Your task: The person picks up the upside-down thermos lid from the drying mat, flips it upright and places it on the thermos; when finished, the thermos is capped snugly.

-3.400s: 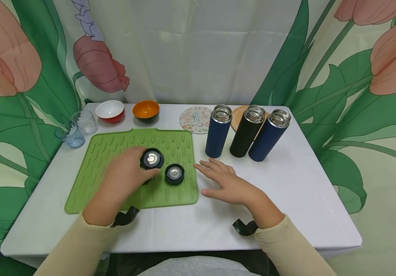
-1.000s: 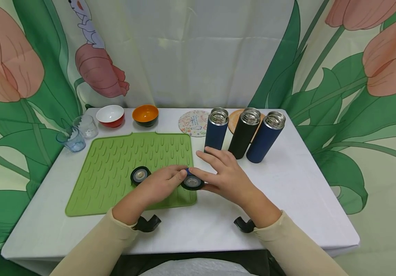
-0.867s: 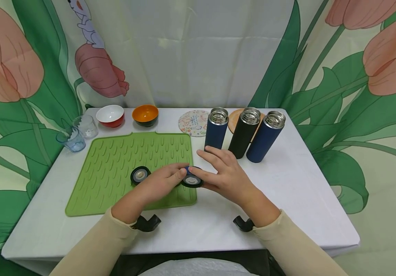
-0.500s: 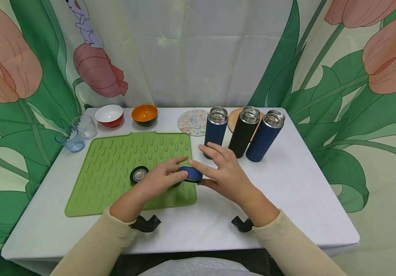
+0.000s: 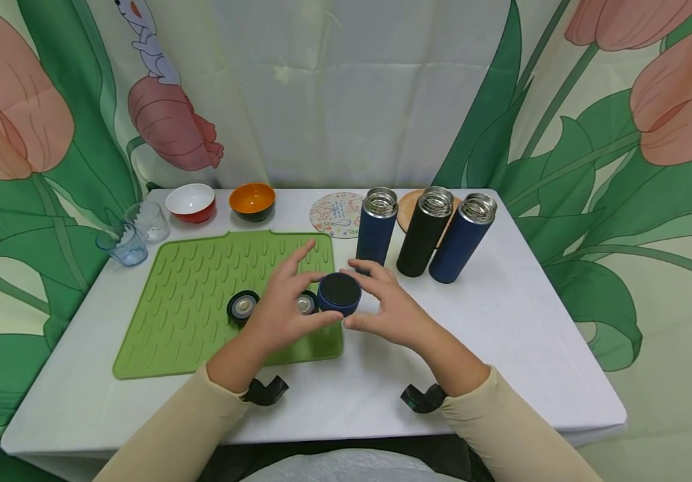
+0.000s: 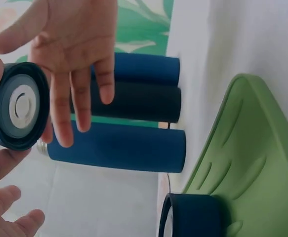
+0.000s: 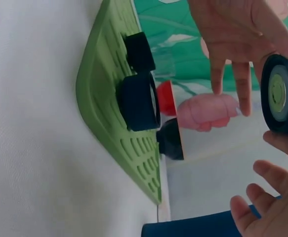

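Left hand (image 5: pixel 276 309) and right hand (image 5: pixel 396 311) pinch a round, black-topped navy lid (image 5: pixel 340 291), other fingers spread. A textured green mat (image 5: pixel 183 314) lies nearby.

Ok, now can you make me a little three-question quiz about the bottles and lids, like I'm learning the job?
1. True or false: the black bottle has a blue bottle on each side.

2. Pick one: how many lids lie on the green mat?
A) one
B) two
C) three

3. Look and say: what is up in the air between the left hand and the right hand?

Key:
1. True.
2. B.
3. The raised lid, blue round the side with a dark top.
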`<state>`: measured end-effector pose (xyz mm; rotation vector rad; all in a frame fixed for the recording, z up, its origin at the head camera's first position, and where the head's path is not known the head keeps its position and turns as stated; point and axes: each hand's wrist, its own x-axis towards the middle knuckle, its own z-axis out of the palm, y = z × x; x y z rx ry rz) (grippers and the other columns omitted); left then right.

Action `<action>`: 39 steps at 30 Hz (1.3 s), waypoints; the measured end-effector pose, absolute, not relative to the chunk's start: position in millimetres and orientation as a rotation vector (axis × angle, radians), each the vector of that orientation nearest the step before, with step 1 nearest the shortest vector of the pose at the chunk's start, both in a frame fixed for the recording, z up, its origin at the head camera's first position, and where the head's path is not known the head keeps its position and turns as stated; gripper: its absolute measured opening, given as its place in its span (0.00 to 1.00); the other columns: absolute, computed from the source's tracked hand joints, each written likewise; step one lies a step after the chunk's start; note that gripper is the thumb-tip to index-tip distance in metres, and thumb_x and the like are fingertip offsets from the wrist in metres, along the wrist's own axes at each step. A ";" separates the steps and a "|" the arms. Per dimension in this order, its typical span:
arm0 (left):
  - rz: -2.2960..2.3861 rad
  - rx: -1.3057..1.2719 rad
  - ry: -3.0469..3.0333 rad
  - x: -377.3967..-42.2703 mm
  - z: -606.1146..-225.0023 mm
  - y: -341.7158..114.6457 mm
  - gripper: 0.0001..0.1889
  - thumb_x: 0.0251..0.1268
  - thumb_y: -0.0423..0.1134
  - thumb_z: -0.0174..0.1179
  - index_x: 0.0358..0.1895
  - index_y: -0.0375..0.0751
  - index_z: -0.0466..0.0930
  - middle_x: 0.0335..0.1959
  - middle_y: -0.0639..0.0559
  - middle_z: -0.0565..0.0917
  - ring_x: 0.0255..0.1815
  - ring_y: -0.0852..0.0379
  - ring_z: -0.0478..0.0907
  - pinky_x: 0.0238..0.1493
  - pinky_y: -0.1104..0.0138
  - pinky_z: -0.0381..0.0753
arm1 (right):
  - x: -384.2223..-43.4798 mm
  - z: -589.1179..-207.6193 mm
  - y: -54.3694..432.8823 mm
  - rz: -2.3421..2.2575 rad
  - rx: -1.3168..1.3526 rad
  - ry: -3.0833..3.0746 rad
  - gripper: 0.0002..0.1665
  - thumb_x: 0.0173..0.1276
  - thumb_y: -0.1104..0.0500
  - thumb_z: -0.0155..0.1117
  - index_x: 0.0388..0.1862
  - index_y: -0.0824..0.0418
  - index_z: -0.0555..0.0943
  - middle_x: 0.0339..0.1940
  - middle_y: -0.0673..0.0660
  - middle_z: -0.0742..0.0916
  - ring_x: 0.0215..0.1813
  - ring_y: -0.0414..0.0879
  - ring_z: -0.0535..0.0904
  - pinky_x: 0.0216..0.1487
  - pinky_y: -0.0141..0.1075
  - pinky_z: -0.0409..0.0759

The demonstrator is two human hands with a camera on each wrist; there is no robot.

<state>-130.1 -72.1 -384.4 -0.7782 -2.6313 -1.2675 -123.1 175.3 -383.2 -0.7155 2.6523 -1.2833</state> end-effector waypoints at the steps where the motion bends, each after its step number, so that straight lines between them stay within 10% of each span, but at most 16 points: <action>1: -1.255 -0.788 -2.615 -129.7 -385.1 -71.1 0.32 0.55 0.55 0.82 0.60 0.42 0.88 0.88 0.48 0.56 0.87 0.36 0.53 0.78 0.28 0.58 | -123.1 -383.0 175.4 -1.295 -0.712 2.651 0.60 0.55 0.14 0.65 0.80 0.43 0.73 0.87 0.50 0.64 0.88 0.58 0.53 0.77 0.72 0.63; 24: -1.325 -0.722 -2.702 -133.5 -383.1 -64.9 0.34 0.54 0.57 0.82 0.62 0.43 0.87 0.88 0.55 0.56 0.88 0.42 0.53 0.79 0.33 0.62 | -127.1 -392.2 182.1 -1.618 -0.601 2.729 0.47 0.66 0.46 0.80 0.81 0.50 0.71 0.82 0.53 0.70 0.82 0.55 0.66 0.75 0.61 0.73; 32: -1.404 -0.627 -2.708 -130.2 -385.6 -67.0 0.34 0.55 0.57 0.81 0.62 0.42 0.87 0.88 0.58 0.54 0.88 0.43 0.54 0.79 0.35 0.64 | -153.6 -407.9 189.5 -1.976 -0.286 2.722 0.75 0.53 0.16 0.68 0.90 0.34 0.39 0.91 0.52 0.50 0.90 0.56 0.51 0.83 0.58 0.65; 39: -1.399 -0.631 -2.692 -130.8 -386.3 -67.0 0.35 0.56 0.59 0.80 0.63 0.44 0.86 0.88 0.58 0.55 0.88 0.43 0.54 0.78 0.34 0.64 | -190.2 -417.9 187.3 -2.110 -0.116 2.463 0.79 0.51 0.19 0.73 0.90 0.39 0.39 0.92 0.54 0.51 0.91 0.56 0.46 0.86 0.62 0.53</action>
